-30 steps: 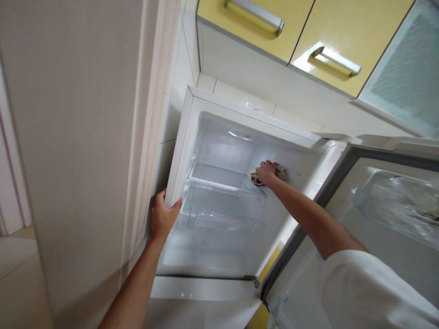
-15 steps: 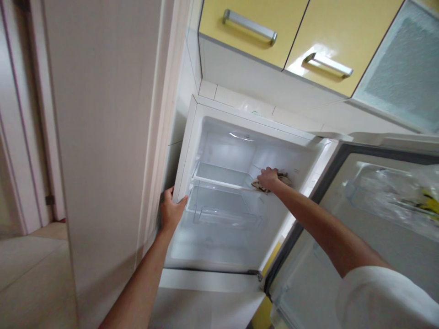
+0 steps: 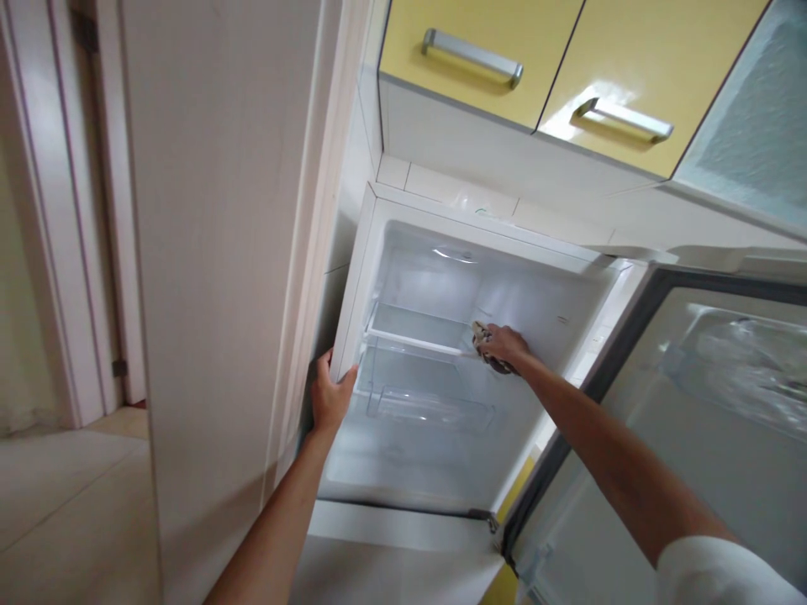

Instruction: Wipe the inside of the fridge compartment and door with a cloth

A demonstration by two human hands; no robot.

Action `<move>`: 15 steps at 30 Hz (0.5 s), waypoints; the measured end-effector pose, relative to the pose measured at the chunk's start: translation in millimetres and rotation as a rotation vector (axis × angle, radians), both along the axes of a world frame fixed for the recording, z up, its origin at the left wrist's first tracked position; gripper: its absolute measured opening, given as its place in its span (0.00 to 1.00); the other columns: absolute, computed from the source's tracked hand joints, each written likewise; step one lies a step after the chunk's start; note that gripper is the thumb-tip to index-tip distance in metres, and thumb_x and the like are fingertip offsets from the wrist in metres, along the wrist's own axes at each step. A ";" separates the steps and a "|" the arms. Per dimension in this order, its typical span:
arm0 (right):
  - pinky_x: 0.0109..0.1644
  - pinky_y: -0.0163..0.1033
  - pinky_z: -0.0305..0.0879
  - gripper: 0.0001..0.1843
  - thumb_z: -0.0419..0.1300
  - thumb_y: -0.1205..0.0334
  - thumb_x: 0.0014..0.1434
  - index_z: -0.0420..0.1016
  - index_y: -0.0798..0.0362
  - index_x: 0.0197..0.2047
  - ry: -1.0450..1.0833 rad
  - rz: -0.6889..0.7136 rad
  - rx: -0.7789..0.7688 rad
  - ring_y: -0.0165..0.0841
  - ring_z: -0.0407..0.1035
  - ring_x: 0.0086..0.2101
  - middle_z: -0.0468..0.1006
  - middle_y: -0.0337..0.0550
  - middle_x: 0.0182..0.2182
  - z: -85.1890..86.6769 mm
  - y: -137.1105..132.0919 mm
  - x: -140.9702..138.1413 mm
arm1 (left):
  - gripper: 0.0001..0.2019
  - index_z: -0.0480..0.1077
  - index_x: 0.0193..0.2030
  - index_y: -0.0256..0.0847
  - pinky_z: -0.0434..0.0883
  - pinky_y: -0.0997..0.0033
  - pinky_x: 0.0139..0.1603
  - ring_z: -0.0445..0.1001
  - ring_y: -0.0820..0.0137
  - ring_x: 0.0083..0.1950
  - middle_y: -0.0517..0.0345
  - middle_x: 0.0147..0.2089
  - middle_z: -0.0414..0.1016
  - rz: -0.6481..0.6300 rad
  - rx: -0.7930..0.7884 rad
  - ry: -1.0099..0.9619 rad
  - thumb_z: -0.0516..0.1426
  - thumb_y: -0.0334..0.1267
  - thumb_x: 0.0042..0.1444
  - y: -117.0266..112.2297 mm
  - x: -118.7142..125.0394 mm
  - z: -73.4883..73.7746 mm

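The white fridge (image 3: 359,277) stands open with a bare compartment inside. My right hand (image 3: 504,344) reaches in and is closed on a brownish cloth (image 3: 485,346), pressing it against the right inner wall at the right end of the clear shelf (image 3: 416,329). My left hand (image 3: 329,397) grips the fridge's left front edge, fingers wrapped round it. Below the shelf sits a clear drawer bin (image 3: 429,405).
The fridge door (image 3: 706,437) swings open to the right, with clear plastic in its rack. Yellow wall cupboards with metal handles (image 3: 472,55) hang above. A tall pale panel (image 3: 214,277) flanks the fridge on the left, with a doorway and tiled floor beyond.
My right hand has slid the cloth down and left along the right inner wall, from above the shelf to the shelf's end. My left hand keeps its grip.
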State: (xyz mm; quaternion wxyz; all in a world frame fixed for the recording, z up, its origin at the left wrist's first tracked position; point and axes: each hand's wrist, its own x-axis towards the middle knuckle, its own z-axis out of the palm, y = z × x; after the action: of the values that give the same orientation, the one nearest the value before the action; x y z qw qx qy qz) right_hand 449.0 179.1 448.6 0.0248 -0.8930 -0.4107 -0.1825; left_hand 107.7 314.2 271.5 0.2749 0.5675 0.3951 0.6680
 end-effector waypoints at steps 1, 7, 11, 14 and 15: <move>0.42 0.42 0.69 0.29 0.59 0.49 0.60 0.72 0.49 0.62 -0.004 -0.011 0.041 0.47 0.77 0.47 0.78 0.57 0.53 -4.5 2.3 -1.8 | 0.27 0.69 0.60 0.42 0.76 0.56 0.54 0.79 0.53 0.57 0.43 0.56 0.79 0.003 0.007 0.001 0.64 0.45 0.54 0.0 0.6 -0.8; 0.47 0.47 0.69 0.31 0.59 0.51 0.63 0.66 0.45 0.68 -0.038 0.037 0.246 0.54 0.71 0.54 0.71 0.59 0.58 -32.0 26.9 -15.2 | 0.27 0.68 0.60 0.39 0.76 0.54 0.55 0.79 0.50 0.58 0.38 0.58 0.79 0.023 0.062 0.033 0.63 0.48 0.57 3.9 -0.5 -7.0; 0.50 0.50 0.68 0.32 0.60 0.53 0.63 0.65 0.45 0.69 0.022 0.131 0.331 0.54 0.70 0.54 0.70 0.60 0.59 -36.7 55.8 -17.7 | 0.27 0.68 0.59 0.39 0.77 0.54 0.53 0.80 0.49 0.57 0.37 0.56 0.80 0.055 0.132 0.120 0.62 0.52 0.58 11.5 -3.0 -14.6; 0.51 0.49 0.68 0.32 0.64 0.54 0.60 0.69 0.48 0.67 0.116 0.236 0.384 0.51 0.72 0.51 0.73 0.59 0.56 -34.0 84.6 -19.6 | 0.27 0.68 0.58 0.38 0.78 0.55 0.49 0.82 0.49 0.53 0.37 0.53 0.82 0.167 0.184 0.184 0.59 0.57 0.61 17.7 1.6 -22.3; 0.51 0.48 0.68 0.32 0.66 0.54 0.58 0.70 0.49 0.65 0.155 0.282 0.405 0.48 0.73 0.50 0.75 0.57 0.53 -32.8 95.5 -21.8 | 0.27 0.68 0.57 0.38 0.78 0.56 0.47 0.83 0.49 0.51 0.37 0.52 0.82 0.220 0.216 0.197 0.57 0.58 0.62 19.9 4.3 -24.9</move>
State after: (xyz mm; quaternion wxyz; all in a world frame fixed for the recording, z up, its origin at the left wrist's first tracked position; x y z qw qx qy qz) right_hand 427.2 274.6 415.8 0.2597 -0.8151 -0.4830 -0.1868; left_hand 112.1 334.0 246.6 0.0975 0.6098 0.4061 0.6736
